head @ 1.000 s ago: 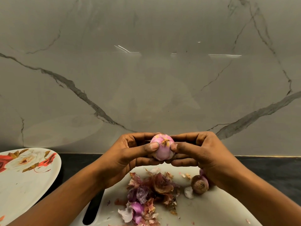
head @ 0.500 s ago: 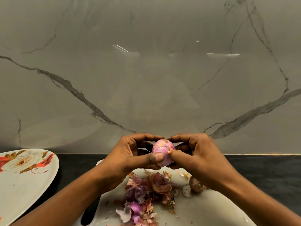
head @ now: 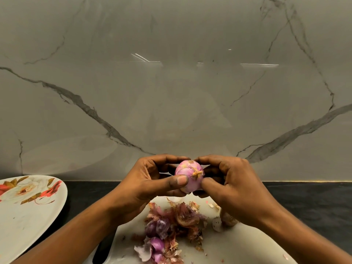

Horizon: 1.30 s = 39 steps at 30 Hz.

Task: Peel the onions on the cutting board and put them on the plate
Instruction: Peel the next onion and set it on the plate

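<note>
The marble wall filled the back of the view, and the dark desk ran along its foot. On the desk at far left lay the flowered plate, with no onion visible on it. The white cutting board lay nearer the person, beneath both hands.

The left hand and the right hand met above the far end of the board and shared one onion, lifted well clear of it. The left fingers curled over the top while the thumb pressed the near face. The right fingers closed in from the other side, the thumb tip just under the root tuft. That tuft faced the person and slightly right, so the onion's axis seemed to run from the person toward the wall. This put the root end nearer the right thumb for picking. The plate lay off to the left, nearer the left hand, with only bare desk between.

A heap of skins lay on the board directly below the hands. A second onion, brown and apparently unpeeled, sat partly hidden under the right wrist, with a pale scrap just beside it.
</note>
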### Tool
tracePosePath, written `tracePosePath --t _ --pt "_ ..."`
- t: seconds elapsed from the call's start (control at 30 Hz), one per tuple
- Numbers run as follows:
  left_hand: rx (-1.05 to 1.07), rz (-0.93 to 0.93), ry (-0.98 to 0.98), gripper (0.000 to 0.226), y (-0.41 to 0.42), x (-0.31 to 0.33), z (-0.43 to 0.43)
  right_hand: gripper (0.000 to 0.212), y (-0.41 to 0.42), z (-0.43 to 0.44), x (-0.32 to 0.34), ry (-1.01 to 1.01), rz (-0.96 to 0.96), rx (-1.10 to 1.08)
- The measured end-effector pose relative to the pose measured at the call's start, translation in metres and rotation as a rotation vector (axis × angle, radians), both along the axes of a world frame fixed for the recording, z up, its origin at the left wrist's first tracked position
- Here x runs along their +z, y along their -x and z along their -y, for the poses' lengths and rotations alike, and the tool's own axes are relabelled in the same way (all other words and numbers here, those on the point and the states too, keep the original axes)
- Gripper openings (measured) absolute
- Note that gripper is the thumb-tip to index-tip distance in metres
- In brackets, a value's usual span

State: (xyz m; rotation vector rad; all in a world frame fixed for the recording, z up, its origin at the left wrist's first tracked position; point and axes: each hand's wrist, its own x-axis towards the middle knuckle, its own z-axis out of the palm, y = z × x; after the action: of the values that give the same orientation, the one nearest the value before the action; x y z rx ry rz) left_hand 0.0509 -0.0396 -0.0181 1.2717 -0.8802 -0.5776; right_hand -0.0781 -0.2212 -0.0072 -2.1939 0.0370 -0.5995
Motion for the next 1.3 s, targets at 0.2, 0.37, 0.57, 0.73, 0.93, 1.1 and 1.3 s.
tracePosePath --t 0.2,0.37,0.57,0.73,0.93,1.1,1.3 --pt "-0.015 -0.131 0.065 0.037 -0.0074 -0.0012 -0.0002 0.037 -0.0053 0.0040 0.0086 -0.447 -0.058 0.136" --pt "-0.021 -0.140 0.076 0.035 -0.0056 -0.0016 0.0017 0.045 -0.0057 0.0021 0.0066 -0.547 -0.047 0.137" --pt "-0.079 -0.304 0.120 0.039 -0.0074 0.0009 0.0030 0.042 -0.0073 0.0030 0.0060 -0.605 -0.032 0.098" --pt "-0.118 -0.338 0.078 0.043 -0.0077 0.0002 0.0034 0.041 -0.0076 0.0023 0.0037 -0.582 -0.017 0.037" --pt "0.059 -0.088 -0.023 0.056 -0.0010 -0.0039 0.0051 0.037 -0.0062 -0.0037 0.0022 -0.462 -0.029 0.013" --pt "0.003 -0.077 -0.025 0.037 -0.0030 -0.0014 0.0027 0.039 -0.0043 -0.0015 0.0057 -0.484 -0.030 0.067" --pt "-0.052 -0.247 0.007 0.044 -0.0075 -0.0016 0.0020 0.034 -0.0064 0.0044 0.0046 -0.441 -0.045 0.018"
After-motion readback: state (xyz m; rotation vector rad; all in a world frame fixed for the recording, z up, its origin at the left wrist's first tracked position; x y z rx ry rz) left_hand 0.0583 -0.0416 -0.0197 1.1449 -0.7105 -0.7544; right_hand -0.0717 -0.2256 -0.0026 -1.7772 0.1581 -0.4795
